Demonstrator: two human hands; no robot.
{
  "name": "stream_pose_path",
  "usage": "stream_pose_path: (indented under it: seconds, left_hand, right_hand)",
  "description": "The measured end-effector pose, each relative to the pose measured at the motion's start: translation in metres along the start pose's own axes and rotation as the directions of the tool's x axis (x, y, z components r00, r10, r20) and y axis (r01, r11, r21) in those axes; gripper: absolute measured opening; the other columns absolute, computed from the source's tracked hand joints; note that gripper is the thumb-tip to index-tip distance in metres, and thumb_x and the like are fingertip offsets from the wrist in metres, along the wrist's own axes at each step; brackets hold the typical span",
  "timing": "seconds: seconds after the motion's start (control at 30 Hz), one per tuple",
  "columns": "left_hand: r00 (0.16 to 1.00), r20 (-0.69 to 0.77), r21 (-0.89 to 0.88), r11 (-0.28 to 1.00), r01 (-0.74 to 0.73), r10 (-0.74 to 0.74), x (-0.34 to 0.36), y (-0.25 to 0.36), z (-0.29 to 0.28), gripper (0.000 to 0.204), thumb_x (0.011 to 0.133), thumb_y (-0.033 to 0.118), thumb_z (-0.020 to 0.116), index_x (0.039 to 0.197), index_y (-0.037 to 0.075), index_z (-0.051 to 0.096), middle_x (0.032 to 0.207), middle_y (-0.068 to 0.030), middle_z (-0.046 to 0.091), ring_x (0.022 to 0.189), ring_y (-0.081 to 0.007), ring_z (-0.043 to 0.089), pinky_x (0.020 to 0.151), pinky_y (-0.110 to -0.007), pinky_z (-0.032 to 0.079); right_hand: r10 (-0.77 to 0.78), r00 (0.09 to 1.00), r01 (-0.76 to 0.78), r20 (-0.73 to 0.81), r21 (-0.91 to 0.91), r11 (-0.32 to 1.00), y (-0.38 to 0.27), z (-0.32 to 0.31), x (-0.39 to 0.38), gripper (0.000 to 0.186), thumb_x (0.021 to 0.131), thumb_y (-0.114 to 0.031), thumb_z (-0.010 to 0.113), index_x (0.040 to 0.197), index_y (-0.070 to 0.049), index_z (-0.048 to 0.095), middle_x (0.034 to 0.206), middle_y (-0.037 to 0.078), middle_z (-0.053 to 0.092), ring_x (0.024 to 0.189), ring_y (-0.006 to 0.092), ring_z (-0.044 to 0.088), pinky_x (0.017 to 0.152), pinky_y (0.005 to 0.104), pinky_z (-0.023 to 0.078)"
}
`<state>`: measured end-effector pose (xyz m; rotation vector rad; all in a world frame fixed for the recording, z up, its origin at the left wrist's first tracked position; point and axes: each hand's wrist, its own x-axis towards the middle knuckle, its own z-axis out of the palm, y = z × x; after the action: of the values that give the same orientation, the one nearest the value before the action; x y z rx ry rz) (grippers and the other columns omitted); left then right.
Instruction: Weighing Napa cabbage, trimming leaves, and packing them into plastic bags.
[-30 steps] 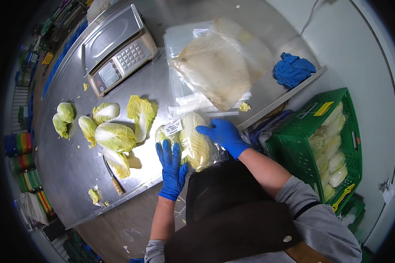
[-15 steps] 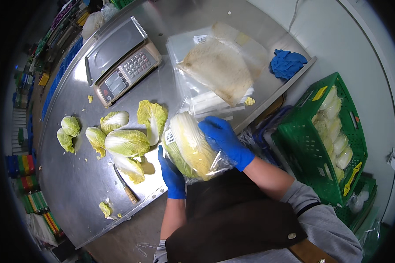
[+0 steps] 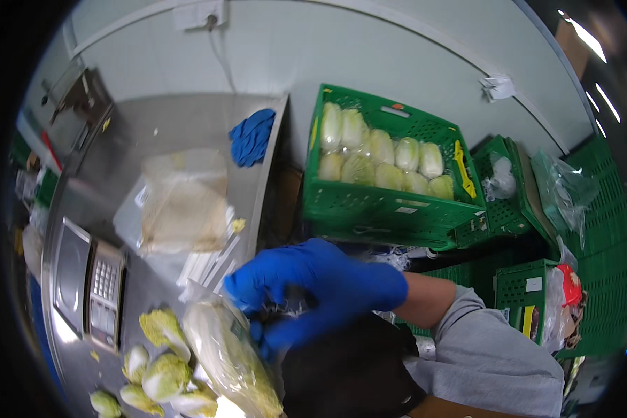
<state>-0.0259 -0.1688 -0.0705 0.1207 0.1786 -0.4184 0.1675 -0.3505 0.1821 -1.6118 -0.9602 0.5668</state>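
A napa cabbage in a clear plastic bag [image 3: 226, 348] is in front of me at the lower middle, slanted and slightly blurred. My right hand [image 3: 320, 289], in a blue glove, curls at its upper right side. The fingers bend round the bag's upper end, the thumb sits lower, and crinkled clear film shows between them. Most of my left hand is hidden; a small blurred patch of blue beside the cabbage may be its fingertips. Left of the bag, several unwrapped cabbages [image 3: 166, 376] and a loose yellow-green leaf [image 3: 164, 331] lie on the steel table [image 3: 118, 181].
A scale [image 3: 94, 289] stands at the table's left. Plastic sheets with a stained brown sheet [image 3: 184, 209] lie mid-table, a crumpled blue glove [image 3: 252, 137] near its right edge. Beyond, a green crate [image 3: 390, 209] holds several bagged cabbages; more green crates [image 3: 522, 279] stand at the right.
My view has swung right, bringing the green crates toward the middle. The bagged cabbage now appears lower and further left. My right hand has moved to its upper end; my left hand has become mostly hidden.
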Motion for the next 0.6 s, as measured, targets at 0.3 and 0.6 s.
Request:
stream_pose_path:
  seconds: [0.3, 0.6]
  left_hand:
    - [0.917, 0.097, 0.164, 0.915, 0.369, -0.387, 0.093, -0.01, 0.077, 0.084, 0.089, 0.067, 0.025, 0.136, -0.002, 0.035, 0.096, -0.0181, 0.06, 0.074, -0.026, 0.06, 0.061, -0.037, 0.049]
    - [0.776, 0.125, 0.32, 0.766, 0.558, -0.618, 0.258, -0.068, 0.195, 0.088, 0.088, 0.068, 0.027, 0.135, -0.005, 0.034, 0.088, -0.0194, 0.063, 0.065, -0.0264, 0.063, 0.052, -0.033, 0.051]
  right_hand:
    - [-0.343, 0.809, 0.557, 0.477, -0.437, 0.706, 0.005, -0.053, -0.023, 0.085, 0.062, -0.042, 0.071, 0.135, -0.011, 0.04, 0.126, 0.016, 0.045, 0.125, 0.0339, 0.038, 0.107, 0.048, 0.024]
    - [0.294, 0.662, -0.147, -0.689, 0.266, 0.953, 0.147, -0.244, -0.17, 0.037, 0.09, -0.029, 0.056, 0.116, -0.002, 0.058, 0.103, 0.005, 0.062, 0.09, 0.0088, 0.058, 0.08, 0.0268, 0.049]
